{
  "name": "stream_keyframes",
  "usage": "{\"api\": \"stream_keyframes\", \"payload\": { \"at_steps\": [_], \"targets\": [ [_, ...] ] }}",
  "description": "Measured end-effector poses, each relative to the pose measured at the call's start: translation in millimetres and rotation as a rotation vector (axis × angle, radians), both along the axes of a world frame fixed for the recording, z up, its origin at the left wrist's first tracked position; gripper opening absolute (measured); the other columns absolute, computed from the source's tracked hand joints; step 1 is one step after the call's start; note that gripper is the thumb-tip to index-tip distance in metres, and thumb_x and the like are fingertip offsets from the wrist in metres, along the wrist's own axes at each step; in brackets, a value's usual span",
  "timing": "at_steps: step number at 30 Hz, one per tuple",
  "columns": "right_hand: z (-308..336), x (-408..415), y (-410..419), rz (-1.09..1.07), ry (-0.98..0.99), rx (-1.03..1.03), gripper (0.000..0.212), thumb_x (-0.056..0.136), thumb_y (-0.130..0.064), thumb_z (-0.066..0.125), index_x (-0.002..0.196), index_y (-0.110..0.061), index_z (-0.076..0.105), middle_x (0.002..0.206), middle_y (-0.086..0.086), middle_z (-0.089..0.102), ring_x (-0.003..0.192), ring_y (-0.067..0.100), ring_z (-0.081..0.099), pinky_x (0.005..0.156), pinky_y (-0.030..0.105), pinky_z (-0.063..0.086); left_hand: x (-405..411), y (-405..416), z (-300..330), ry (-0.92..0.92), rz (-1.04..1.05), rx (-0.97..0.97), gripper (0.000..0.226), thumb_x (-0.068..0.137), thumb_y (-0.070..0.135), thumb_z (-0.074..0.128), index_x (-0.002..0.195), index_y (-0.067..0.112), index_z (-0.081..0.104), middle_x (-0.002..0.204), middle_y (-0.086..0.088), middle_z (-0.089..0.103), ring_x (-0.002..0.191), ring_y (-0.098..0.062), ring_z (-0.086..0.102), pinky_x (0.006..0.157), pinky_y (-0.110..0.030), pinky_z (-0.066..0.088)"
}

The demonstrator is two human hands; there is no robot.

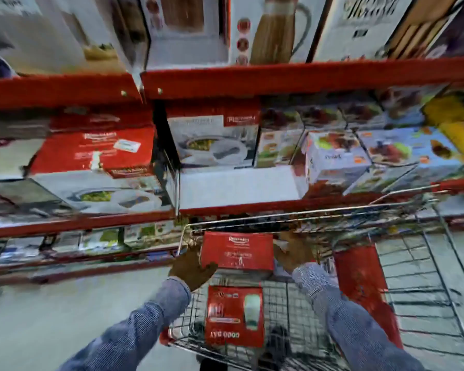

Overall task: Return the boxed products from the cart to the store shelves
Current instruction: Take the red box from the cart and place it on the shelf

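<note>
A red boxed product is inside the wire cart, near its far end. My left hand presses on the box's left side and my right hand on its right side, so both hands grip it. A second red box with a white item pictured on it lies in the cart closer to me. Matching red boxes sit on the middle shelf to the left. The picture is blurred.
Red metal shelves full of boxed kitchenware rise right in front of the cart. A bare white patch of shelf shows behind the cart's front rim. A red panel hangs on the cart's right side. Grey floor lies at the lower left.
</note>
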State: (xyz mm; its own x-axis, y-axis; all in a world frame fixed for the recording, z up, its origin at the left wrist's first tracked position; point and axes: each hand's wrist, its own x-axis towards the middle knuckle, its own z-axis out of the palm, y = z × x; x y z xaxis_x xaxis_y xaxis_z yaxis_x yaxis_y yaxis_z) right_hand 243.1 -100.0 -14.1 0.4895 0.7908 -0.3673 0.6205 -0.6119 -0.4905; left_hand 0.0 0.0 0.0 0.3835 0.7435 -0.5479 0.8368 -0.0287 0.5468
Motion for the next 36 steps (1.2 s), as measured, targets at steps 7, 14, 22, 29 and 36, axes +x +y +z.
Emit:
{"api": "stream_keyframes", "payload": {
  "at_steps": [7, 14, 22, 29, 36],
  "targets": [
    [-52, -12, -10, -0.150, 0.239, -0.295, 0.037, 0.095, -0.032, 0.046, 0.109, -0.004, 0.064, 0.114, 0.019, 0.068, 0.107, 0.032, 0.062, 0.077, 0.026, 0.038, 12, 4, -56, -0.115, 0.347, -0.410, 0.054, 0.089, 0.009, 0.067, 0.138, 0.001, 0.046, 0.137, -0.018, 0.056, 0.129, -0.033, 0.052, 0.111, -0.038, 0.038],
    [-42, -15, -7, -0.294, 0.358, -0.135, 0.033, 0.095, -0.023, 0.045, 0.123, -0.019, 0.063, 0.126, 0.005, 0.065, 0.084, 0.012, 0.057, 0.063, 0.000, 0.039, 7, 12, -52, -0.111, 0.510, -0.447, 0.024, 0.056, 0.034, 0.073, 0.076, 0.022, 0.071, 0.095, -0.005, 0.066, 0.106, -0.032, 0.057, 0.102, -0.049, 0.047],
    [33, -13, -20, -0.404, 0.441, 0.256, 0.027, 0.089, -0.021, 0.062, 0.114, -0.017, 0.069, 0.101, 0.001, 0.074, 0.095, 0.021, 0.069, 0.087, 0.034, 0.055, -13, 7, 37, -0.355, 0.555, -0.211, 0.015, 0.060, 0.043, 0.074, 0.072, 0.051, 0.071, 0.094, 0.007, 0.074, 0.095, -0.027, 0.067, 0.094, -0.054, 0.054],
    [139, -4, -5, -0.375, 0.536, 0.588, 0.017, 0.086, -0.010, 0.066, 0.094, -0.024, 0.072, 0.076, -0.016, 0.077, 0.068, 0.000, 0.072, 0.058, 0.015, 0.056, -26, 8, 145, -0.536, 0.503, 0.263, 0.026, 0.063, 0.059, 0.069, 0.082, 0.043, 0.074, 0.080, 0.012, 0.079, 0.075, -0.014, 0.076, 0.075, -0.043, 0.061],
    [221, 6, 27, -0.215, 0.454, 0.692, 0.020, 0.086, -0.017, 0.067, 0.105, -0.022, 0.071, 0.093, -0.012, 0.073, 0.085, 0.003, 0.070, 0.071, 0.017, 0.056, -25, 30, 205, -0.603, 0.535, 0.580, 0.011, 0.077, 0.036, 0.079, 0.087, 0.034, 0.075, 0.059, 0.015, 0.072, 0.051, 0.000, 0.069, 0.052, -0.020, 0.055]
  ]
}}
